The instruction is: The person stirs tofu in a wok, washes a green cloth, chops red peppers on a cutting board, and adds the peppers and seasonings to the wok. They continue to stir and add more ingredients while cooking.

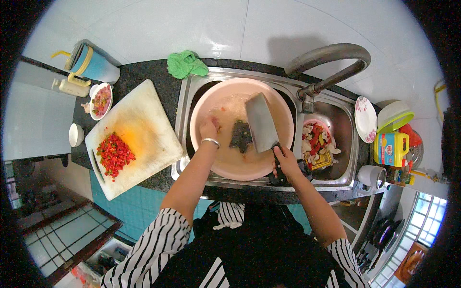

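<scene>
A large pink basin (242, 176) of cloudy water sits in the left bowl of a steel sink. My left hand (209, 127), with a silver bangle at the wrist, dips into the water at the basin's left side; its fingers are blurred, so any hold is unclear. A black-handled cleaver (261, 124) is in my right hand (286, 162) at the basin's right front rim. Its broad blade tilts over the water, tip pointing away from me. Between my hands a dark object (241, 136) shows in the water, too indistinct to name.
Left of the sink lies a cutting board (155, 144) bearing chopped red peppers (113, 154). A bowl of chopped food (101, 100) and a tumbler (95, 66) stand beyond. A faucet (333, 59) arches behind; scraps (317, 140) fill the right sink bowl. A yellow jug (392, 149) stands right.
</scene>
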`<state>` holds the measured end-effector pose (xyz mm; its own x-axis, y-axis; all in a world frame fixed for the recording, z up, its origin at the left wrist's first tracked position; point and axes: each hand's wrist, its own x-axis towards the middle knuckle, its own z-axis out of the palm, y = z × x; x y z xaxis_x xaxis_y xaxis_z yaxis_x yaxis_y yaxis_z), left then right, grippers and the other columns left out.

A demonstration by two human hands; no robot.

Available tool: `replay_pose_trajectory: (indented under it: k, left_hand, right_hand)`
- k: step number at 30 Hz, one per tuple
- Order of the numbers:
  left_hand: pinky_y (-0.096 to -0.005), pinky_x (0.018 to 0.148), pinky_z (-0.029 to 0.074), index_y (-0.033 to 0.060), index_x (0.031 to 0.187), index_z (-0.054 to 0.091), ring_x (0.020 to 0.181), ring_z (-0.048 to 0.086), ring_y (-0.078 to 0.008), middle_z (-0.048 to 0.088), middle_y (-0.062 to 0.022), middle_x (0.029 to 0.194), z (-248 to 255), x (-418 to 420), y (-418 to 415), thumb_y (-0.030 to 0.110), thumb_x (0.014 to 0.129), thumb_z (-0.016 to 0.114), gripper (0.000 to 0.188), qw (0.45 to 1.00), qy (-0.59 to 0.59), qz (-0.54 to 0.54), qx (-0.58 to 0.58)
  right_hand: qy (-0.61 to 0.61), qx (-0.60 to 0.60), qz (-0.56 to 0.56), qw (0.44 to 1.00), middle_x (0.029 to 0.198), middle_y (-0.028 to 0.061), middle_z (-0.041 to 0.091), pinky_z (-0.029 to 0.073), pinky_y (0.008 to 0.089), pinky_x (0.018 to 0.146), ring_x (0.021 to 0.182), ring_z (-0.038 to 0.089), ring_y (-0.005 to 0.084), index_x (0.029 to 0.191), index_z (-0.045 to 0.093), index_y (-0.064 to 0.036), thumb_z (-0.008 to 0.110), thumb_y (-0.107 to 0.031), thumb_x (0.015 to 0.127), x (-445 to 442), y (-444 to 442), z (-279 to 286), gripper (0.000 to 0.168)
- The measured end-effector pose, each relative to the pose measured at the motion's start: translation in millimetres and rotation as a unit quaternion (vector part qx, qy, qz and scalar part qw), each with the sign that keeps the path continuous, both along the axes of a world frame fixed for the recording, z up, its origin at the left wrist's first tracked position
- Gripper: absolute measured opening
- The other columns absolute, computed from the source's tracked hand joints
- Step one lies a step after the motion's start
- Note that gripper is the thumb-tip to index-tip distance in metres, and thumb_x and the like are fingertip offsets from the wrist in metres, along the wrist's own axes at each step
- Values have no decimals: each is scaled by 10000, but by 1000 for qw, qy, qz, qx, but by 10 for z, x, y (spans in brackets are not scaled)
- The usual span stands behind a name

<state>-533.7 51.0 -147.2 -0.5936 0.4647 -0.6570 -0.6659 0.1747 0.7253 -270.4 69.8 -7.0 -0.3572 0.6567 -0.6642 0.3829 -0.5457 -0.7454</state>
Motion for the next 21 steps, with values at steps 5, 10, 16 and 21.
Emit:
replay_pose_trajectory:
  k: [5, 10, 16, 21]
  left_hand:
    - [-270, 598, 429, 46, 832, 602, 680, 566, -147, 607, -65, 742, -108, 64, 81, 320, 885, 398, 346, 967, -173, -112, 147]
    - [-308, 589, 437, 62, 780, 593, 677, 567, -156, 613, -58, 746, 612, 383, 118, 332, 894, 355, 377, 970, -97, -207, 77]
    - [-329, 601, 453, 57, 709, 587, 654, 569, -209, 605, -88, 708, -436, -56, -67, 305, 883, 373, 371, 922, 343, -87, -158]
    - [-365, 636, 471, 46, 752, 613, 679, 580, -236, 617, -125, 774, -226, 96, 78, 244, 888, 378, 335, 984, -103, 143, 34]
  right_hand:
    - [-17, -9, 3, 1000, 572, 51, 491, 408, 295, 345, 386, 477, 157, 916, 424, -68, 483, -396, 885, 20, -27, -3, 335]
    - [5, -39, -33, 999, 603, 49, 501, 425, 294, 371, 405, 487, 152, 949, 434, -64, 510, -371, 876, 43, -66, 96, 324]
    - [-336, 410, 311, 789, 807, 150, 530, 496, 347, 569, 670, 585, 279, 1116, 429, -36, 610, -154, 755, 73, -116, 326, 420]
    - [-413, 566, 363, 615, 789, 123, 505, 503, 341, 572, 697, 564, 263, 990, 479, -50, 530, -120, 743, 9, -163, 198, 261]
